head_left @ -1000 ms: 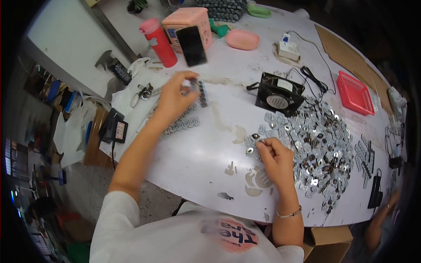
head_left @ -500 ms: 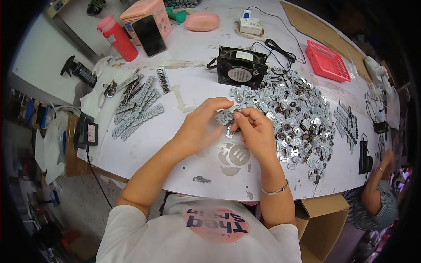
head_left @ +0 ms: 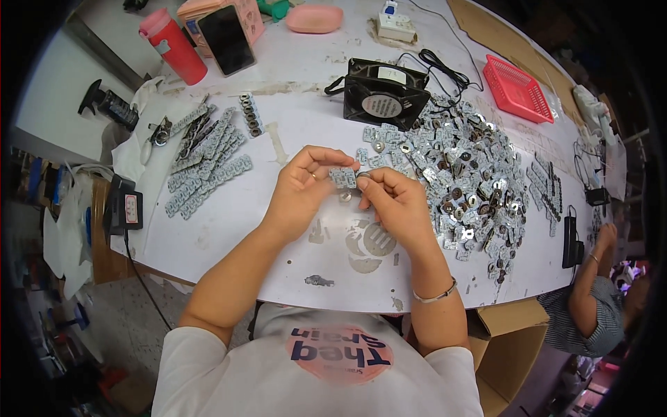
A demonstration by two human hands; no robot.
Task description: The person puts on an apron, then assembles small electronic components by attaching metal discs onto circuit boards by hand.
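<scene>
Low over the table in front of me, a short row of small grey metal plates [head_left: 342,178] lies between my hands. My right hand [head_left: 403,205] pinches its right end between thumb and fingers, beside a small dark round part. The curved fingers of my left hand [head_left: 295,191] come around its left side; the thumb's contact is partly hidden. Just below hangs or lies a small shiny piece [head_left: 345,197], blurred. Right of my hands spreads a large heap of loose metal plates and round parts [head_left: 465,184].
Joined plate strips [head_left: 208,156] lie at left, others [head_left: 545,184] at right. Behind the heap stands a black fan [head_left: 385,94] with its cable. A red basket [head_left: 517,90], a red bottle [head_left: 174,48] and a phone [head_left: 227,40] stand farther back. Another person's arm [head_left: 590,285] shows at right.
The view has shifted slightly, so the table things sit a little higher and further left. My left hand has turned its palm more open, and the plates lie more level between my hands.
</scene>
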